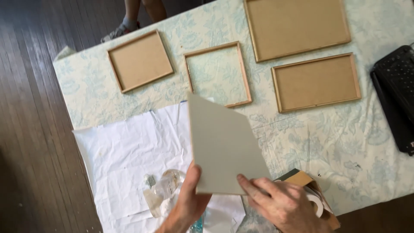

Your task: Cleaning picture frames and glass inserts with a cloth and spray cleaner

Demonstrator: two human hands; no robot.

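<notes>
While both hands pinch the grey rectangular backing board (222, 144) above the table's near edge, left hand (189, 203) thumb pressed on its lower left corner, right hand (280, 203) fingers pressed on its lower right edge, the board tilts up off the table. Judged progress: empty thin wooden frame (217, 73) at table centre shows only the pale floral tablecloth (366, 142) through it, backing out; three other wooden frames with brown backing (140, 60) (297, 26) (317, 82) along the far edge look untouched. White crumpled paper sheet (125, 155) covers the near left corner, clear plastic bottle (166, 187) lying on it. Brown cardboard box with white tape roll (317, 198) sits near edge, right. Black flat device (396, 95) at right edge. No readable labels.
</notes>
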